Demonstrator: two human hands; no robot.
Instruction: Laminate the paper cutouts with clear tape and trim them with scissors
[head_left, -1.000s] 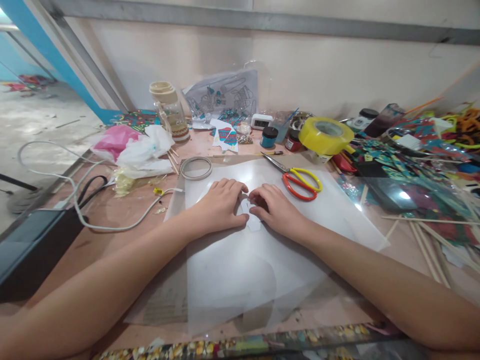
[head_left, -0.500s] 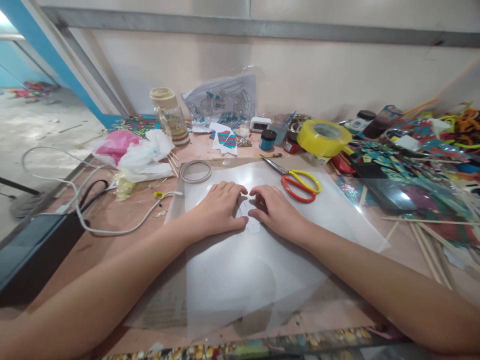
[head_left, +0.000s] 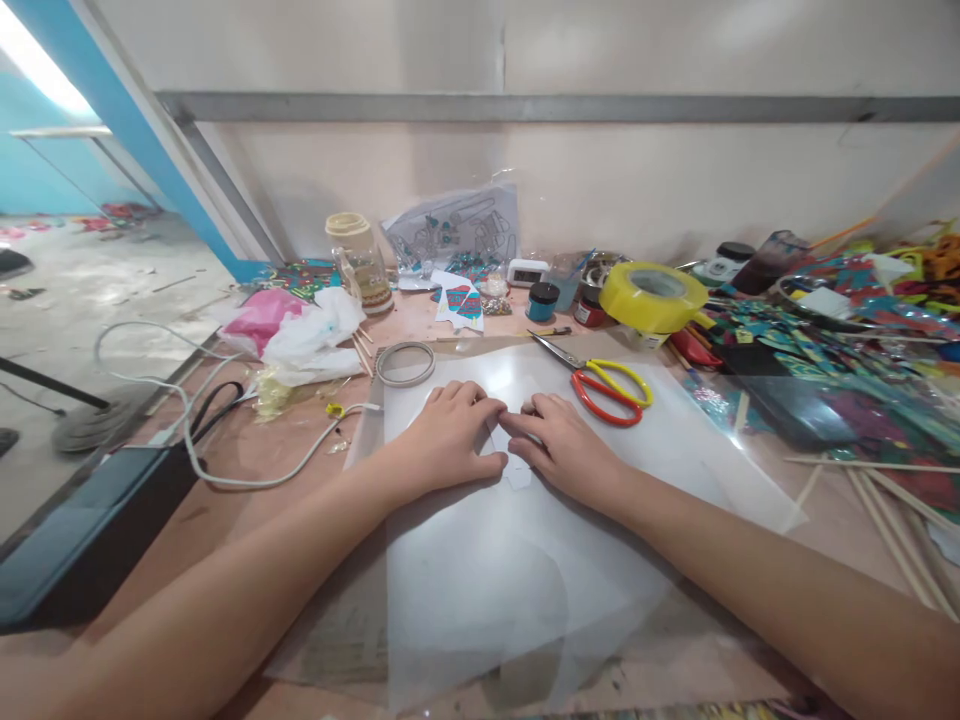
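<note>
A small white paper cut-out (head_left: 517, 472) lies on the large translucent white sheet (head_left: 480, 580), partly covered by my fingers. My left hand (head_left: 457, 432) rests palm down at the cut-out's left side, its thumb apart from the fingers. From the right, my right hand (head_left: 566, 442) reaches in with its fingers stretched towards the cut-out; its index fingertip meets the left fingertips at the upper end. Neither hand visibly grips anything. Just beyond the right hand are scissors (head_left: 611, 390) with one red and one yellow handle. Past the left hand lies a roll of narrow tape (head_left: 406, 364).
Yellow tape (head_left: 652, 297), paint jars (head_left: 541, 301), a small digital clock (head_left: 528, 272) and a bottle (head_left: 358, 262) stand along the back. On the left are a white cable (head_left: 255, 484) and a black box (head_left: 97, 530). Wooden sticks (head_left: 892, 535) and coloured scraps crowd the right.
The view has tilted up slightly, so everything sits lower and a little to the right. My right index finger has stretched out to meet the left fingertips; a gap was there before.
</note>
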